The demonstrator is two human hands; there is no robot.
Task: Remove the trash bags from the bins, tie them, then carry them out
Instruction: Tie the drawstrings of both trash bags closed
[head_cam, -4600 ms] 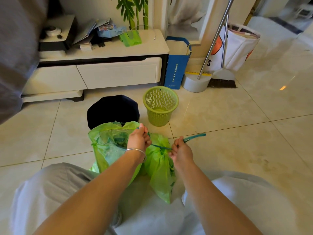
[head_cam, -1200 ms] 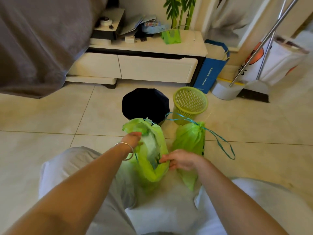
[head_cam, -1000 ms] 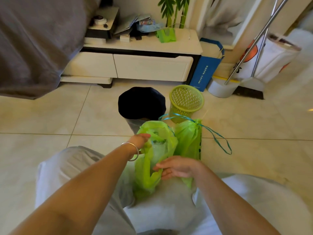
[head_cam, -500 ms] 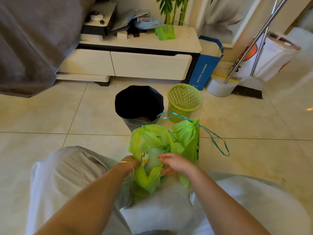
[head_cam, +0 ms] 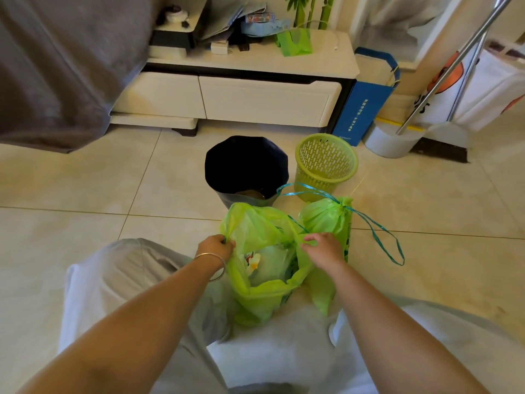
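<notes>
Two green trash bags stand on the floor between my knees. The open bag (head_cam: 264, 297) gapes upward and shows pale trash inside. My left hand (head_cam: 214, 248) pinches its left rim and my right hand (head_cam: 324, 247) pinches its right rim. To the right, the second bag (head_cam: 326, 218) is cinched at the neck, and its blue drawstring (head_cam: 377, 231) loops loose over the tiles. Behind the bags stand a dark bin (head_cam: 246, 170) and a green perforated bin (head_cam: 326, 163), both without green bags.
A low white cabinet (head_cam: 241, 95) with clutter on top stands behind the bins. A blue paper bag (head_cam: 362, 106), a dustpan and broom (head_cam: 397, 137) and a white tote (head_cam: 488, 83) sit at the right. Grey fabric (head_cam: 62, 66) hangs at the left. Tiled floor lies all around.
Both hands left the tied bag's drawstring and moved to the open bag. In the last second they shifted from its side to its rim and spread the mouth wider.
</notes>
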